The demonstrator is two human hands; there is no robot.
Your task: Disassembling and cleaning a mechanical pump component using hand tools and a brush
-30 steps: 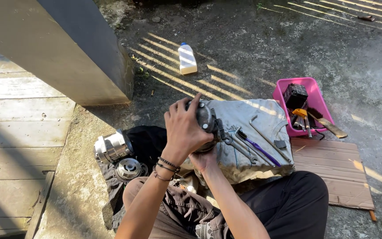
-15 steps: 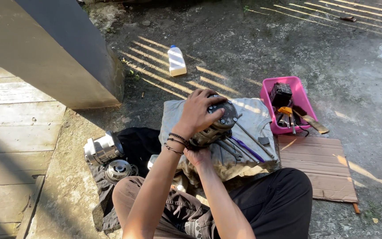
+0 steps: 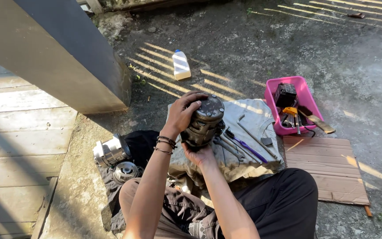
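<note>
silver housing (image 3: 110, 151) on black cloth | left hand (image 3: 183, 113) gripping top of dark cylindrical motor part (image 3: 203, 121), held above grey cloth (image 3: 253, 116) | right hand (image 3: 198, 155) cupping it underneath | pink tray (image 3: 306, 94) of tools at right

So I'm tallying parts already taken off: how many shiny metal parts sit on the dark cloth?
2: a larger silver housing on the dark cloth, and a round silver part just in front of it. More may be hidden behind the left arm.
</note>
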